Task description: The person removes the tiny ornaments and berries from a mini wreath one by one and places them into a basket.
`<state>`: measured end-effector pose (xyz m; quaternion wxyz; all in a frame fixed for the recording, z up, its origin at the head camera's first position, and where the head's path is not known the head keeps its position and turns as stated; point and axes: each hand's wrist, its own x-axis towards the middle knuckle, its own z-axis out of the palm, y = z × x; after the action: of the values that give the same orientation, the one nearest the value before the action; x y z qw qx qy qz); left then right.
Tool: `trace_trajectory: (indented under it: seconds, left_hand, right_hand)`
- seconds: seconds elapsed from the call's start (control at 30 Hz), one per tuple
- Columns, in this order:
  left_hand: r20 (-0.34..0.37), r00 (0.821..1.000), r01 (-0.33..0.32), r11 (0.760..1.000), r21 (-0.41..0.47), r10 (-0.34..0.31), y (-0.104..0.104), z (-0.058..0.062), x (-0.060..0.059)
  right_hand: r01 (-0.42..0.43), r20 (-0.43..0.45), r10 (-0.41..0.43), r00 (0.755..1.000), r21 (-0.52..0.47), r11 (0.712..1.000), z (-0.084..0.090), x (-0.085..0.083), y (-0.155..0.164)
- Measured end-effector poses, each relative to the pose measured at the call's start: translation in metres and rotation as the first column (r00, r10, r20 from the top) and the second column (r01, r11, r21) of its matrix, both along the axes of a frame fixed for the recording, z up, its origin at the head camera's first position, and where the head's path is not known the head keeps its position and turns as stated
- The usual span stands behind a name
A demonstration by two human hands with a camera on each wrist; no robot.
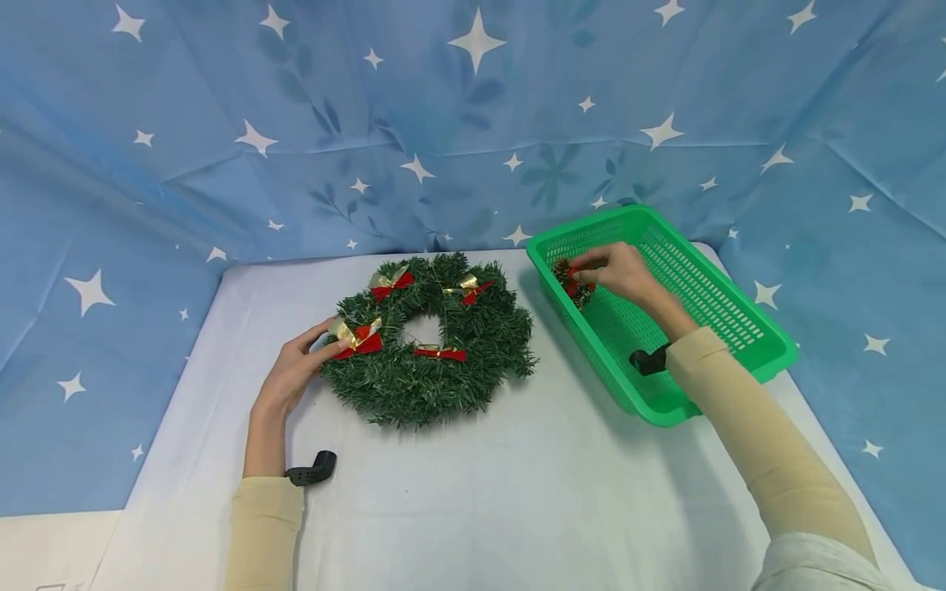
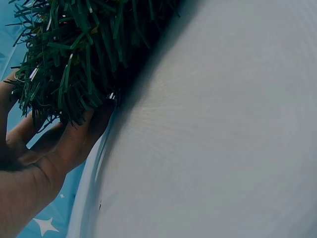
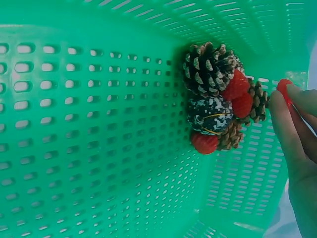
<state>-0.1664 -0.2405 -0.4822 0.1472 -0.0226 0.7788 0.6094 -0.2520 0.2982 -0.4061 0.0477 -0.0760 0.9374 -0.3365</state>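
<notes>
A green Christmas wreath (image 1: 429, 390) lies on the white table, with red and gold bows on it. My left hand (image 1: 291, 369) grips its left edge, thumb over a red and gold bow (image 1: 360, 341); the left wrist view shows fingers against the green needles (image 2: 74, 64). Inside the green basket (image 1: 709, 295), my right hand (image 1: 623, 269) pinches a small red ball-like ornament (image 3: 284, 88) between thumb and fingertip. Beside those fingers sit pine cones (image 3: 208, 69), red berry-like balls (image 3: 235, 85) and a dark, white-flecked ball (image 3: 210, 115). My fingers partly hide the red piece.
The basket stands at the table's back right, its slotted walls rising around my right hand. White cloth (image 1: 473, 492) covers the table. A blue star-patterned curtain (image 1: 473, 123) closes off the back and sides.
</notes>
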Motion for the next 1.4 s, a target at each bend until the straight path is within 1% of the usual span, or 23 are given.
trace_trajectory:
  seconds: [0.2, 0.33, 0.5, 0.67, 0.87, 1.07, 1.17, 1.4]
  left_hand:
    - [-0.002, 1.0, 0.001, 1.0, -0.027, -0.001, 0.001, 0.001, -0.001]
    - [-0.012, 1.0, 0.008, 0.999, -0.047, -0.008, 0.001, 0.002, -0.003]
    - [-0.02, 1.0, 0.016, 0.999, -0.028, -0.016, 0.002, 0.003, -0.002]
    - [-0.007, 1.0, 0.011, 1.0, 0.011, -0.011, 0.003, -0.001, -0.001]
    - [-0.004, 1.0, 0.001, 1.0, 0.029, -0.001, 0.003, -0.003, -0.001]
    - [-0.014, 1.0, 0.002, 1.0, 0.03, -0.002, 0.0, -0.005, -0.001]
    - [-0.017, 1.0, 0.005, 1.0, 0.029, -0.004, -0.001, -0.006, -0.001]
    - [-0.019, 1.0, -0.006, 0.999, 0.038, 0.007, -0.002, -0.006, -0.002]
  right_hand:
    - [-0.012, -0.009, 0.012, 1.0, 0.045, 0.999, -0.009, -0.001, 0.001]
    - [-0.003, -0.033, 0.006, 0.999, 0.085, 0.996, -0.014, 0.0, 0.002]
    - [0.003, -0.063, 0.003, 0.998, 0.099, 0.995, -0.018, 0.003, 0.003]
    - [-0.009, -0.069, 0.016, 0.998, 0.1, 0.995, -0.019, 0.003, 0.005]
    - [-0.003, -0.078, 0.007, 0.997, 0.055, 0.999, -0.012, 0.006, 0.002]
    - [-0.023, -0.111, 0.024, 0.993, 0.014, 1.0, -0.001, 0.006, -0.002]
    - [-0.023, -0.138, 0.025, 0.99, 0.014, 1.0, 0.004, 0.006, -0.006]
    - [-0.043, -0.157, 0.043, 0.987, 0.002, 0.999, 0.019, 0.007, -0.016]
